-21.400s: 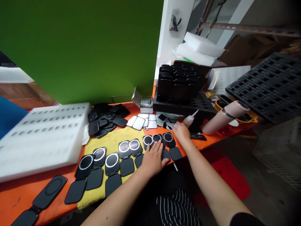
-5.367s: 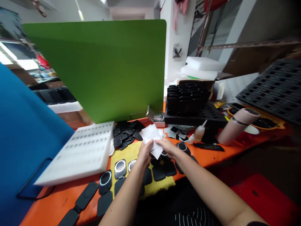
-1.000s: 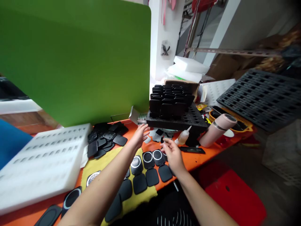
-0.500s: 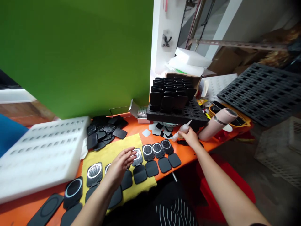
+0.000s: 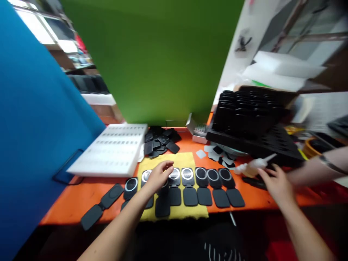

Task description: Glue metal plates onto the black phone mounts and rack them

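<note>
My left hand is over the row of hinged black pads, its fingers loosely curved and apart, nothing seen in them. It partly covers a black pad that lies nearest to it. Several such pads bear a pale ring, like the ringed pad to the right of the hand. At the right, my right hand is beside a small translucent squeeze bottle with a thin nozzle. The fingers there are spread, and the bottle lies on its side just left of them.
A yellow cloth covers part of the orange table. White foam with slots stands left, near a pile of black pieces. A black rack holds upright black pieces at the right, behind a pink flask.
The view has turned to the left. My right hand has let go of the squeeze bottle and moved a little away from it. My left hand stays over the row of pads.
</note>
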Action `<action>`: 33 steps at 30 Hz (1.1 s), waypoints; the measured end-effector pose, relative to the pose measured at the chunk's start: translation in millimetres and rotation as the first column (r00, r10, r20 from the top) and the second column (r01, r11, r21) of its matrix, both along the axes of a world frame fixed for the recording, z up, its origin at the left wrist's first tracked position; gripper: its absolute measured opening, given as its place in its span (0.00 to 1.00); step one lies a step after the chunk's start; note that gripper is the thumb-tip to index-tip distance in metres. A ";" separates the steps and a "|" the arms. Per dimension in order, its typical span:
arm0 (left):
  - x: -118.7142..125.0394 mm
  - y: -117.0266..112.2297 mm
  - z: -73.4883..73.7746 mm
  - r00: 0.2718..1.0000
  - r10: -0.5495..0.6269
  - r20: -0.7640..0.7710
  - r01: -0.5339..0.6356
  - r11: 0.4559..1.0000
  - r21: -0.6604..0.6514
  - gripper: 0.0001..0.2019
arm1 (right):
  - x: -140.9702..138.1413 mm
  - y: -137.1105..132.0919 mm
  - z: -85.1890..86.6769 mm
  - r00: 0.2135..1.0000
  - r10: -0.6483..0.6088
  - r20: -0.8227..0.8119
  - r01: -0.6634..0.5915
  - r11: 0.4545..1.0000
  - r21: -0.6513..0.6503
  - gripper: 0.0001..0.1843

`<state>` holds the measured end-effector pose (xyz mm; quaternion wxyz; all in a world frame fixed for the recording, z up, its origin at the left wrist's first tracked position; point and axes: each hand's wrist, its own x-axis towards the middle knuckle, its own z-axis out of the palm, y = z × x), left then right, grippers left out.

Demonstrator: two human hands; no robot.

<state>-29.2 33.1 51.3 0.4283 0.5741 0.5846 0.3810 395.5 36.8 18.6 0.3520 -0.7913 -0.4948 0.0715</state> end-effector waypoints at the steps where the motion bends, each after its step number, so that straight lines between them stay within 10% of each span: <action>1: -10.0 3.7 -1.8 0.995 0.031 -0.093 -0.026 0.998 0.055 0.16 | -1.4 -7.3 0.1 0.998 -0.054 -0.008 0.054 0.999 -0.002 0.36; 8: -57.8 13.8 -1.0 0.934 0.164 -0.317 -0.123 0.982 0.144 0.18 | -40.7 -45.0 -3.2 0.999 -0.012 -0.037 0.013 1.000 0.005 0.22; 15: -45.5 9.7 -11.1 0.914 0.116 -0.389 -0.098 0.993 0.066 0.20 | -60.1 -4.7 -8.7 0.999 0.038 0.014 -0.040 0.980 0.195 0.28; 23: -38.3 -5.6 -15.1 0.954 0.155 -0.255 -0.158 0.987 0.007 0.20 | -71.5 20.4 -18.7 0.995 0.102 0.020 -0.104 0.991 0.085 0.28; 33: 9.9 -11.5 3.5 0.968 0.103 0.227 -0.091 0.994 -0.062 0.21 | -161.2 72.7 -10.1 0.897 0.435 -0.079 -0.440 0.895 -0.073 0.35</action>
